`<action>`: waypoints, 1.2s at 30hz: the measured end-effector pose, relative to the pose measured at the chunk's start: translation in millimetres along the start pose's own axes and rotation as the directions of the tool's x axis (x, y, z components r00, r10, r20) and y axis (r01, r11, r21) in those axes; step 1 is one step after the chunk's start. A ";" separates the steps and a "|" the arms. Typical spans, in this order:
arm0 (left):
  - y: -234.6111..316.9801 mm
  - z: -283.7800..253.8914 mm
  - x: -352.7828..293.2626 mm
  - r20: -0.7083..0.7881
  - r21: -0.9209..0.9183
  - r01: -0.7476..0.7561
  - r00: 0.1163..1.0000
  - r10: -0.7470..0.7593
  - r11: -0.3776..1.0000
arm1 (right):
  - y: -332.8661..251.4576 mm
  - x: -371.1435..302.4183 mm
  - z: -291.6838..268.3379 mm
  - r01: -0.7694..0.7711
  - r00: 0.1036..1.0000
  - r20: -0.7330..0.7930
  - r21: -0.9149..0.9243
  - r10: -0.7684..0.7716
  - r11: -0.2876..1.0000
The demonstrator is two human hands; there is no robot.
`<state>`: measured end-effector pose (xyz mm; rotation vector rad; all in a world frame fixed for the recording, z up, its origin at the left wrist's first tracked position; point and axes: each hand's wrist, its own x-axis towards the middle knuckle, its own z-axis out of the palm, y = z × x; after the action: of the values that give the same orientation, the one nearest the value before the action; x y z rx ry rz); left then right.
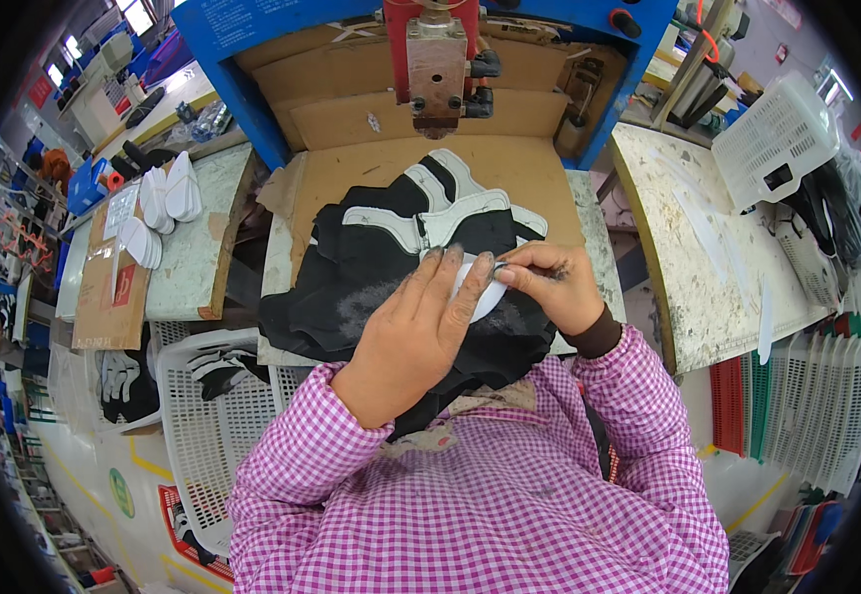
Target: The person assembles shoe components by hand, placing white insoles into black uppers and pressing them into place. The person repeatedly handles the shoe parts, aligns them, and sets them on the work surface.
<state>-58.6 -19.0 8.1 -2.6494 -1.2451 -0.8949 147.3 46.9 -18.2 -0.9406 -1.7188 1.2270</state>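
Note:
A pile of black shoe-upper pieces point(346, 267) with white trim point(465, 213) lies on the brown board in front of me. On top of it rests a smooth white piece point(491, 301), partly hidden by my fingers. My left hand point(415, 322) lies over its left side, fingers stretched out and nearly flat, thumb across the white surface. The thumb and forefinger of my right hand point(557, 285) are pinched together at its upper right edge, against the left thumb tip. A small dark spot shows at the pinch; I cannot tell what it is.
A blue press frame point(252, 59) with a metal head point(437, 74) stands just beyond the pile. White sole-shaped pieces point(183, 188) lie on the left table. A white basket point(202, 436) stands at lower left. Thin white strips point(703, 233) lie on the right table beside a white crate point(782, 139).

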 end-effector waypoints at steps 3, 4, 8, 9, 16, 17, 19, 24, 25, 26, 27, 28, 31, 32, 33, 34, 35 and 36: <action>-1.3 -10.7 -3.5 -0.025 -0.428 0.085 0.994 -0.105 0.900 | 8.9 3.2 -6.9 -0.110 0.994 0.005 0.138 0.111 0.984; -2.3 -13.4 -7.0 -0.090 -0.548 0.081 0.984 -0.155 0.832 | 13.3 4.3 -11.5 -0.136 0.988 -0.048 0.159 0.145 0.978; -13.9 -23.5 -45.0 -0.236 -0.899 0.104 0.705 -0.669 0.426 | 37.0 9.2 -39.4 -0.180 0.951 -0.180 0.336 0.251 0.925; -20.4 -21.6 -56.4 -0.152 -0.909 0.138 0.768 -0.622 0.393 | 44.3 6.5 -44.5 -0.178 0.950 -0.183 0.348 0.253 0.920; -2.6 41.6 -118.4 0.669 -0.742 0.302 0.395 -0.629 -0.599 | 84.3 -14.1 -38.4 -0.219 0.929 -0.174 0.453 0.326 0.864; -1.3 46.1 -119.7 0.632 -0.770 0.236 0.415 -0.655 -0.593 | 84.7 -16.3 -34.8 -0.205 0.939 -0.156 0.463 0.307 0.862; -0.7 50.1 -118.2 0.523 -0.828 0.078 0.464 -0.715 -0.555 | 81.1 -23.0 -27.9 -0.244 0.932 -0.143 0.428 0.332 0.870; -10.3 47.9 -106.2 0.392 -0.895 -0.036 0.416 -0.821 -0.445 | 68.2 -44.7 -8.3 -0.215 0.942 -0.152 0.411 0.300 0.886; -14.8 47.7 -103.3 0.403 -0.884 -0.049 0.421 -0.812 -0.464 | 67.4 -46.7 -4.1 -0.241 0.936 -0.148 0.393 0.319 0.887; -19.2 47.5 -100.6 0.410 -0.877 -0.058 0.427 -0.806 -0.476 | 66.8 -47.9 -0.3 -0.246 0.938 -0.135 0.389 0.319 0.888; -24.3 47.0 -97.8 0.414 -0.867 -0.082 0.433 -0.801 -0.492 | 65.8 -48.2 2.8 -0.249 0.941 -0.122 0.383 0.316 0.889; -26.5 46.1 -96.1 0.411 -0.872 -0.069 0.435 -0.801 -0.484 | 63.8 -48.2 4.8 -0.250 0.943 -0.123 0.354 0.310 0.901; -31.9 43.0 -89.5 0.390 -0.908 0.027 0.422 -0.819 -0.419 | 49.8 -45.9 6.0 -0.163 0.964 -0.175 0.202 0.199 0.966; -31.9 43.1 -87.3 0.375 -0.924 0.094 0.401 -0.836 -0.370 | 41.9 -44.9 3.4 0.006 0.983 -0.185 -0.001 -0.007 1.000; -31.8 44.2 -84.8 0.328 -0.944 0.130 0.438 -0.837 -0.302 | 33.1 -42.8 -0.2 0.178 0.966 -0.151 -0.203 -0.210 0.963; -32.1 45.9 -82.3 0.343 -0.938 0.173 0.372 -0.862 -0.299 | 23.4 -41.4 -3.5 0.356 0.906 -0.084 -0.380 -0.415 0.854; -33.0 48.5 -79.6 0.328 -0.943 0.186 0.364 -0.871 -0.277 | 12.0 -42.6 -7.7 0.376 0.898 -0.009 -0.507 -0.440 0.776; -34.7 51.4 -77.3 0.291 -0.954 0.186 0.380 -0.878 -0.236 | 2.3 -41.5 -9.8 0.431 0.867 0.048 -0.575 -0.497 0.696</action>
<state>-98.1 -32.6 -81.7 -1.1489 -2.2898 -3.4393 173.0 13.7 -26.2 -0.7954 -2.1089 0.3053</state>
